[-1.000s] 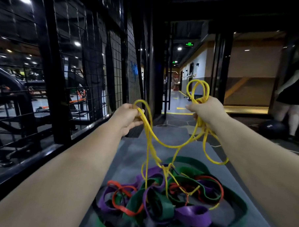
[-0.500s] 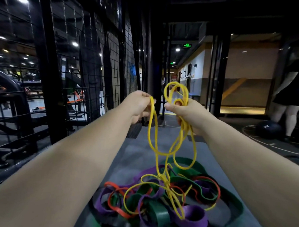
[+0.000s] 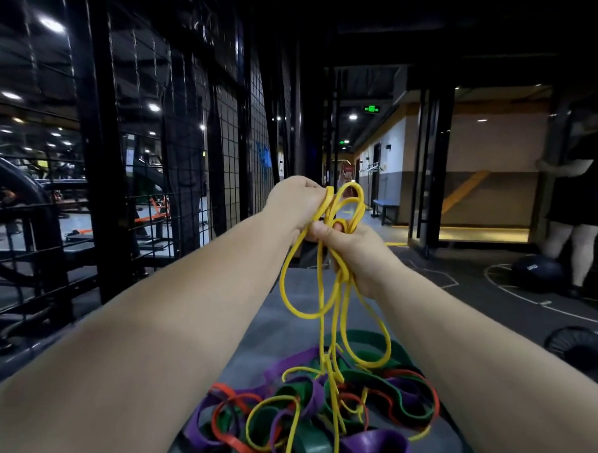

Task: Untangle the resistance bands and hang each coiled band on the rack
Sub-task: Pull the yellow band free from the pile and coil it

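Nearest to me, at the front of the grey worktop (image 3: 279, 331), lies the heap of bands (image 3: 377, 449): purple, green and orange loops knotted through one another. The yellow band (image 3: 343, 296) rises out of that heap. Its lowest loops thread among the purple and green ones, and from there its strands run nearly straight up to the hands. So its long axis stands upright, with the free end on top and the snagged end below.

Both hands meet at that top end, touching each other. The right hand (image 3: 358, 256) grips the gathered strands in a closed fist, thumb pressed across them, and a small coil stands above the knuckles. The left hand (image 3: 297, 202) sits just above and to the left, its fingers (image 3: 314, 190) curled round one strand and laying it against the coil. One slack loop hangs between the hands and the heap.

I judge the coming move turns on this: the tangle lies directly below the fingers, so the band comes free by drawing upward, not sideways.

Further off, the black wire grid (image 3: 239, 138) stands to the left, nearer the left hand. It may be the rack, but in this gloom I can make out no hooks. Far right, another person (image 3: 580, 190) stands beside a dark ball (image 3: 537, 272) on the floor.
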`<action>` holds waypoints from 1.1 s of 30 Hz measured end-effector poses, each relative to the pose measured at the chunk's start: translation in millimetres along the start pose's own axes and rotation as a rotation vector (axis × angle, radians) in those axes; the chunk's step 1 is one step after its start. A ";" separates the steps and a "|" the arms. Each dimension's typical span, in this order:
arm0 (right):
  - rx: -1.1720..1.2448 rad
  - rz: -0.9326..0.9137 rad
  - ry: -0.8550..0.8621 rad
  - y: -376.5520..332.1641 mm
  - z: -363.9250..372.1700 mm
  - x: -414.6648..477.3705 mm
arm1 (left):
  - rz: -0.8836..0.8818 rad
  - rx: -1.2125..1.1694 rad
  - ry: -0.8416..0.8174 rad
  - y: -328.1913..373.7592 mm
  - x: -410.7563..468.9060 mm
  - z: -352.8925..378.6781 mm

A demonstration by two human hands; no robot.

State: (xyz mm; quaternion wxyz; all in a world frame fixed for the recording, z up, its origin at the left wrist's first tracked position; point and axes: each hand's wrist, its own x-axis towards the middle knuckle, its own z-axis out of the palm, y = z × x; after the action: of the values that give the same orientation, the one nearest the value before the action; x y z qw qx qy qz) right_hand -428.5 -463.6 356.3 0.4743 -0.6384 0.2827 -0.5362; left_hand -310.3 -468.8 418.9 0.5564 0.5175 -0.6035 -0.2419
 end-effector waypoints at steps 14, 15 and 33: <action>-0.177 -0.052 0.184 -9.8 -4.9 -1.1 | 0.145 -0.144 0.039 -8.9 -10.0 13.7; -0.155 -0.052 0.196 -11.0 -6.4 -0.3 | 0.159 -0.154 0.023 -10.2 -12.3 13.1; 0.131 -0.224 0.430 -95.3 -34.9 3.6 | -0.071 0.186 -0.783 -128.4 -76.8 71.6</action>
State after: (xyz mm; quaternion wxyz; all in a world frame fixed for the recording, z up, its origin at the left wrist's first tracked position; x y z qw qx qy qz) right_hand -474.9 -440.1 443.5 0.3814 -0.5047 0.2694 -0.7261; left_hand -342.6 -465.1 256.2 0.2265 0.4551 -0.7707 -0.3841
